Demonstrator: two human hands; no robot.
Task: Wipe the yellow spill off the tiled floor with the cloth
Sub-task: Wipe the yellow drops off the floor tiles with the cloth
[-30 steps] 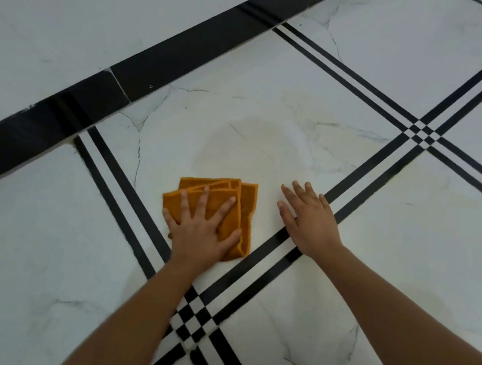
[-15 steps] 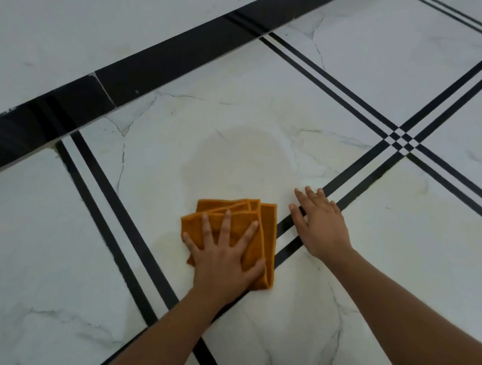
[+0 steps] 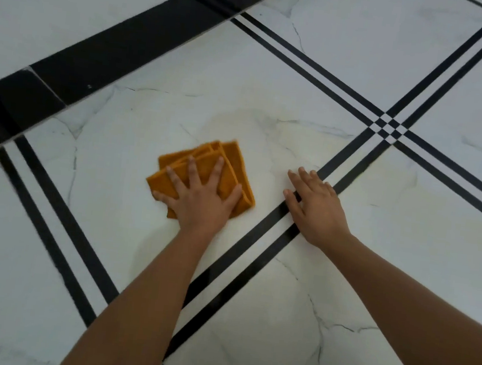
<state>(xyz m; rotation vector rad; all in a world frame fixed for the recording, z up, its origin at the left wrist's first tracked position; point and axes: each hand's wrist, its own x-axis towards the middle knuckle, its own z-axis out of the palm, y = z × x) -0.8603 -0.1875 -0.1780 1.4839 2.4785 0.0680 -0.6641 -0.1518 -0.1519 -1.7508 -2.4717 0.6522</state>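
Head view. The cloth (image 3: 205, 168), an orange folded pad with its layers fanned at the far corner, lies flat on the tiled floor (image 3: 342, 282) within one white marble-pattern tile. The left hand (image 3: 201, 197) presses down on it, palm flat and fingers (image 3: 217, 168) spread wide; it grips nothing and holds the pad by downward pressure alone. The yellow spill (image 3: 271, 135) appears as a faint yellowish film on the same tile, beyond and to the right of the cloth; its near edge sits close to the fanned corner. A further pale tint shows on the tile across the double black stripe (image 3: 260, 243), though it is too faint to confirm.

Risks, as judged from this position:
- The fanned layers can slide apart under a hard push, causing the pad to bunch and lose contact area
- The film is low in contrast against the marble veining, so patches can be missed, especially near the stripe
- A saturated pad can smear residue outward instead of lifting it
- The bracing palm rests close to the wet zone and can slip

Hand pose. The left forearm extends straight forward, wrist low. The right hand (image 3: 316, 206) lies open and flat on the floor, fingers together, across the inner black stripe, empty, acting as a support
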